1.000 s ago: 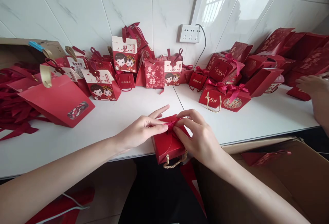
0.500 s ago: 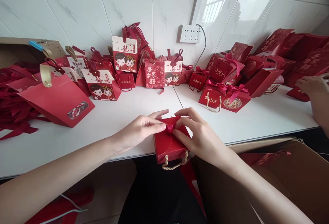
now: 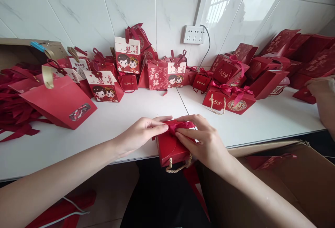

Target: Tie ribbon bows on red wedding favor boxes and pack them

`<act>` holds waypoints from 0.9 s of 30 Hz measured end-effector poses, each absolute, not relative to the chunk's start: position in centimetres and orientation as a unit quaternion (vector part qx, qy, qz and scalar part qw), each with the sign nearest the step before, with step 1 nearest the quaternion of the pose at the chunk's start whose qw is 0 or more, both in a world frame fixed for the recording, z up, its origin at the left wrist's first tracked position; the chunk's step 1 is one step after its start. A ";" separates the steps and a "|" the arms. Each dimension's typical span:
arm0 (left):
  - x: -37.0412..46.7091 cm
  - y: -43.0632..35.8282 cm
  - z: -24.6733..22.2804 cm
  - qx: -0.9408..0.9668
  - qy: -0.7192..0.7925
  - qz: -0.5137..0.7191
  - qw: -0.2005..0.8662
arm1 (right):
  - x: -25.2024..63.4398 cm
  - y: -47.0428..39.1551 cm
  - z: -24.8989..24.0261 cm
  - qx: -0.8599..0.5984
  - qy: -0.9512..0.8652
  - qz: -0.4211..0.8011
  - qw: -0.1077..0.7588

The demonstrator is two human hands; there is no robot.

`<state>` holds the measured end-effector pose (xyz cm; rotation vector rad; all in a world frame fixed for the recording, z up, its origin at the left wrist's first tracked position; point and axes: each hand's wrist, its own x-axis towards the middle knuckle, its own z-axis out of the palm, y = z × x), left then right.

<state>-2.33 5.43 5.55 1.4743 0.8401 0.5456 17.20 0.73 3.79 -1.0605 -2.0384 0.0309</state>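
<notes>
Fingers first: the left hand has thumb and forefinger pinched on one side of the crimson ribbon bow, and the right hand grips its other side, fingertips bent onto the knot. Under them sits the red gift box, at the near edge of the white table. It's closed, contents hidden, glossy, with a curved flap and a twisted gold rope handle drooping off its near side. Right of the gift box and lower, an open carton holds a flattish red packet with a ribbon. Over to its left, a big red box shows patterned red contents through a small window. Beyond it stand closed boxes with printed cartoon couples; farther right, a bow-topped box. At far right, another person's hand touches a small red box.
</notes>
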 end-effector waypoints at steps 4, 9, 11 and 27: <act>-2.4 5.4 5.7 0.653 0.377 0.226 0.616 | 17.1 0.7 3.5 -0.433 -0.801 0.017 0.414; -2.2 5.3 5.6 0.680 0.365 0.225 0.595 | 17.2 0.7 3.7 -0.460 -0.773 0.072 0.431; -2.1 5.2 5.6 0.682 0.360 0.224 0.596 | 17.3 0.7 3.7 -0.464 -0.768 0.078 0.436; -2.3 5.2 5.9 0.744 0.391 0.206 0.501 | 19.5 0.8 5.8 -0.460 -0.842 0.020 0.281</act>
